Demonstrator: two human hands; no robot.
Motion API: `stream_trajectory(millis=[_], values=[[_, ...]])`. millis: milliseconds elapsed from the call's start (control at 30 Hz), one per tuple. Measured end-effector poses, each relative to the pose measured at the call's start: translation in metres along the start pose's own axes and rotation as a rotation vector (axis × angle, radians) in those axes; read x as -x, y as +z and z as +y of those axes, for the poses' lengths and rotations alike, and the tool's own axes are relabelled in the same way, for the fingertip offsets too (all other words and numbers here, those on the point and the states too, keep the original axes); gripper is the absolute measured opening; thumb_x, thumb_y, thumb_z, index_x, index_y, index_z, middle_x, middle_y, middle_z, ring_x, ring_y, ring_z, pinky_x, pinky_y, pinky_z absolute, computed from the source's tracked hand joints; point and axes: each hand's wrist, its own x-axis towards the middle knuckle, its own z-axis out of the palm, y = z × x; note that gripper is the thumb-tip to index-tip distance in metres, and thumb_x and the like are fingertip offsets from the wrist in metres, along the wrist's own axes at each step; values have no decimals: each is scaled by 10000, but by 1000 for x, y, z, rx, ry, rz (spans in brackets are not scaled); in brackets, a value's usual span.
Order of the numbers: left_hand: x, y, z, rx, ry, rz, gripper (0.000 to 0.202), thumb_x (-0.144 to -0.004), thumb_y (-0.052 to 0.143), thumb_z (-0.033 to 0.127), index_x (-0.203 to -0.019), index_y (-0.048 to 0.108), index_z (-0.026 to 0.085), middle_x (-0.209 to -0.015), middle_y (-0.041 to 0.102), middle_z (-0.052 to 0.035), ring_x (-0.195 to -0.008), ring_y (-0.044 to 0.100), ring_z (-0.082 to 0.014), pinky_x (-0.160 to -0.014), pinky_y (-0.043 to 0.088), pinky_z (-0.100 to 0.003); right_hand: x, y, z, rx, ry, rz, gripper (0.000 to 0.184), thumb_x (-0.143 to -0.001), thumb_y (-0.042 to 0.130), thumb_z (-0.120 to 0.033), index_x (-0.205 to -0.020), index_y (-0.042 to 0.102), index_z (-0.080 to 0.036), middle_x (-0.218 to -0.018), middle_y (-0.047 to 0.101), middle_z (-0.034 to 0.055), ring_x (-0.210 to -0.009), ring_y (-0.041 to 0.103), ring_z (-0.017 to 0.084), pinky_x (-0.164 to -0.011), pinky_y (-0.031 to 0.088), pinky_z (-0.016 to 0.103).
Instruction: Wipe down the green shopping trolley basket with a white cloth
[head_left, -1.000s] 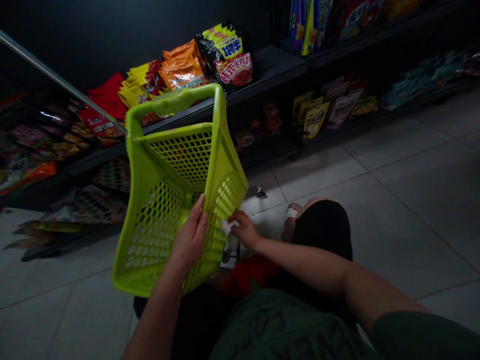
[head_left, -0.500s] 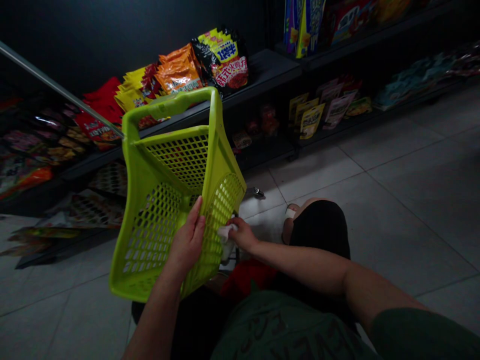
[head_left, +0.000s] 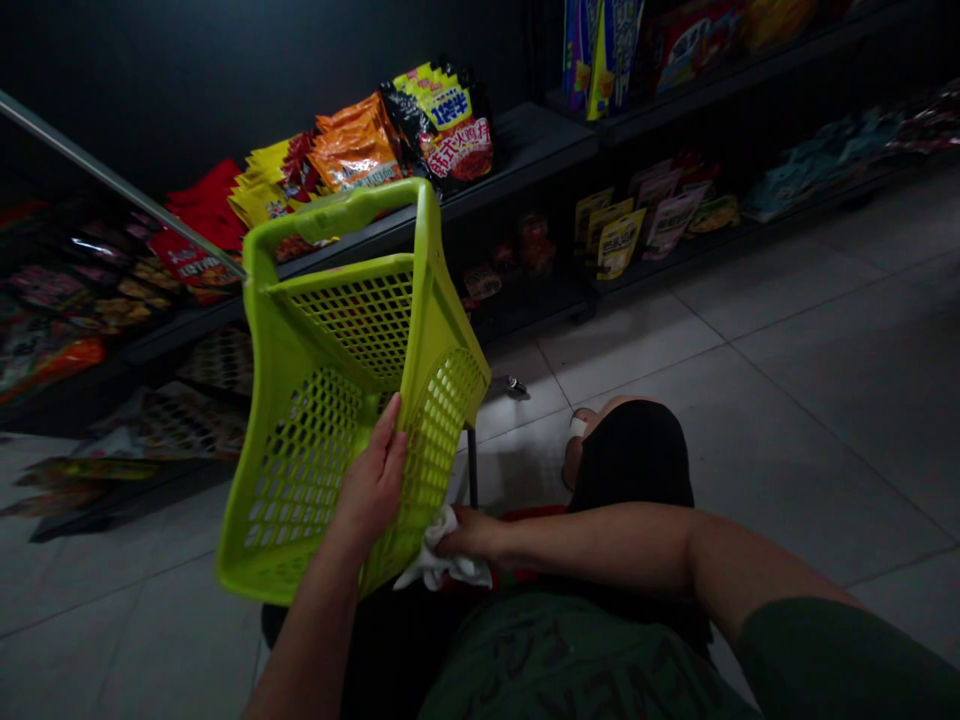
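A lime-green plastic shopping basket (head_left: 337, 360) is tilted on its side in front of me, its open top facing left and its handle at the top. My left hand (head_left: 373, 485) grips the basket's near rim, fingers curled over the edge. My right hand (head_left: 466, 538) is closed on a crumpled white cloth (head_left: 442, 565) and presses it against the basket's lower outside wall, close to my lap.
Dark shelves (head_left: 525, 150) run along the back with bright snack bags (head_left: 405, 135) and more packets lower down (head_left: 645, 225). A metal rail (head_left: 120, 185) slants at the left. Grey tiled floor (head_left: 787, 380) spreads to the right. My knee in black (head_left: 637, 450) is below the basket.
My right hand with the white cloth has slid down the basket's outer wall, from mid-height to its lower edge. The left hand and the basket have barely shifted.
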Motion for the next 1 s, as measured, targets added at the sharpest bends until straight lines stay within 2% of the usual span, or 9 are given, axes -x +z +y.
stream_trajectory(millis=[133,233,333,467,533,633,800,933,1000], values=[[0,1,-1,12,-1,0,571,-1034,349,455,-1566,315,252,-1622,361,-55,-1485,347,-205,-1234,278,-412,4,-3,-17,84,56,-127,469,-569,753,-165,-1033,687,-194,-908,727,11,-698,654,156,-600,521,249],[0,1,-3,22,6,-1,571,-1034,354,452,-1566,315,251,-1624,357,-56,-1488,340,-205,-1241,258,-416,-2,-16,-43,286,2,-84,426,-552,789,-160,-967,697,-185,-811,690,-14,-667,628,149,-576,490,233],[0,1,-4,42,4,-14,580,-1031,366,450,-1570,304,244,-1630,343,-60,-1490,335,-210,-1240,258,-424,-12,-34,-81,370,-239,148,379,-603,769,-173,-973,686,-183,-814,666,-16,-731,618,161,-632,503,249],[1,-1,-4,65,-3,-22,596,-1018,399,455,-1568,309,244,-1626,353,-55,-1483,350,-225,-1218,308,-425,-16,-42,-114,303,-689,619,341,-745,675,-215,-1084,648,-202,-1087,661,44,-1031,607,205,-925,515,348],[1,-1,-3,72,-8,-30,599,-1015,405,452,-1567,310,239,-1624,355,-54,-1483,349,-223,-1215,315,-416,-11,-35,-113,393,-910,632,386,-800,653,-250,-1184,623,-216,-1312,584,83,-1245,527,229,-1087,427,407],[3,-2,-3,90,-9,-44,602,-1016,405,448,-1569,306,231,-1629,346,-51,-1489,337,-213,-1221,303,-402,-8,-23,-103,590,-1108,452,439,-874,615,-261,-1311,579,-248,-1540,410,86,-1442,356,231,-1201,287,443],[6,-4,-4,75,2,-72,604,-1018,401,450,-1571,301,229,-1633,335,-57,-1499,310,-224,-1223,297,-418,-35,-47,-123,573,-1197,523,262,-884,559,-190,-1084,714,-258,-1335,596,63,-1296,509,212,-1141,368,395],[9,-7,-2,73,-4,-88,586,-1022,400,439,-1570,300,257,-1632,336,-47,-1498,313,-212,-1231,273,-427,-57,-87,-163,354,-1047,879,303,-811,572,-162,-1063,726,-228,-1193,615,75,-1154,563,221,-1080,419,389],[10,-8,-1,72,-2,-96,581,-1023,400,435,-1569,301,262,-1630,340,-48,-1495,318,-212,-1228,278,-432,-59,-91,-169,284,-979,978,367,-813,573,-180,-1157,693,-222,-1233,586,86,-1181,535,226,-1105,394,409]])
